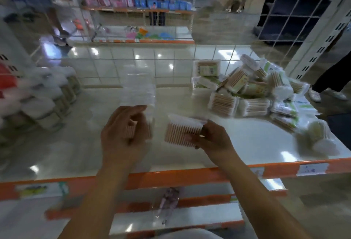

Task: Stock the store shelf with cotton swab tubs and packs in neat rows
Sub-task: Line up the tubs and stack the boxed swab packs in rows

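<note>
A shop: orange-edged shelves (209,172) with price labels (312,169) and rows of packaged goods (144,3).

A white wire grid (133,62) backs the glossy shelf. Beyond it, orange-edged shelving (140,10) carries pink and blue packets, and light glints off the tiled floor (212,20).

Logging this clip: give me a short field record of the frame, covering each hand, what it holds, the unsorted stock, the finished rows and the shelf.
left hand: left hand curled round a blurred pack of cotton swabs
right hand: right hand pinches a swab pack by its right end, above the shelf
unsorted stock: loose pile of packs at the shelf's right rear
finished rows: stacked tubs at the far left, blurred
shelf: white shelf with an orange front edge
image quality: motion blur; labels unreadable
</note>
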The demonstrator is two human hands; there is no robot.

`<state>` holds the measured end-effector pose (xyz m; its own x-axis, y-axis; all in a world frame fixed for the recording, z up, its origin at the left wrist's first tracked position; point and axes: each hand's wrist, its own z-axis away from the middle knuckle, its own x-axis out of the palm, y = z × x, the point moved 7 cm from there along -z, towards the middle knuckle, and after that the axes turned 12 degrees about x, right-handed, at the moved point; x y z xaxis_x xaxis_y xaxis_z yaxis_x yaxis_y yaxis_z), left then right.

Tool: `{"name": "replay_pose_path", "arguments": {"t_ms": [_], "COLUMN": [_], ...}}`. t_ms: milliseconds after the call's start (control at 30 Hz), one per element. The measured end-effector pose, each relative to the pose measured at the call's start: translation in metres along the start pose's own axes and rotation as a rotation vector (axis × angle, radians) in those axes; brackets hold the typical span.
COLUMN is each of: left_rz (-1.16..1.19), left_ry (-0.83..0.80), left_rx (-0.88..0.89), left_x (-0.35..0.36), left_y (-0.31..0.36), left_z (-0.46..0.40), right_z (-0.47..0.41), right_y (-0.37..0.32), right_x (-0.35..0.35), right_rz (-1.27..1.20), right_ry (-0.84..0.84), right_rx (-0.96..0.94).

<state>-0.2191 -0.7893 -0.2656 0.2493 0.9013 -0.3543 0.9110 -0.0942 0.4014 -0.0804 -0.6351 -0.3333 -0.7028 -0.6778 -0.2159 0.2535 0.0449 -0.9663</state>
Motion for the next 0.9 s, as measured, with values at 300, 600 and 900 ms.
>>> {"name": "replay_pose_path", "arguments": {"t_ms": [300, 600, 900], "left_rz": [0.14, 0.093, 0.132], "left_ry": [-0.086, -0.365, -0.371], "left_rx": [-0.466, -0.488, -0.561], "left_x": [-0.022, -0.002, -0.003], "left_y": [-0.068, -0.073, -0.079], "left_z": [0.05, 0.06, 0.067], "right_z": [-0.016, -0.013, -0.011], "right_y": [-0.013, -0.009, -0.005], "right_x": [0.087, 0.098, 0.107], "right_rz": [0.134, 0.518, 0.781], "right_ry": [0.054, 0.165, 0.189], "right_rx": [-0.118, -0.142, -0.076]}}
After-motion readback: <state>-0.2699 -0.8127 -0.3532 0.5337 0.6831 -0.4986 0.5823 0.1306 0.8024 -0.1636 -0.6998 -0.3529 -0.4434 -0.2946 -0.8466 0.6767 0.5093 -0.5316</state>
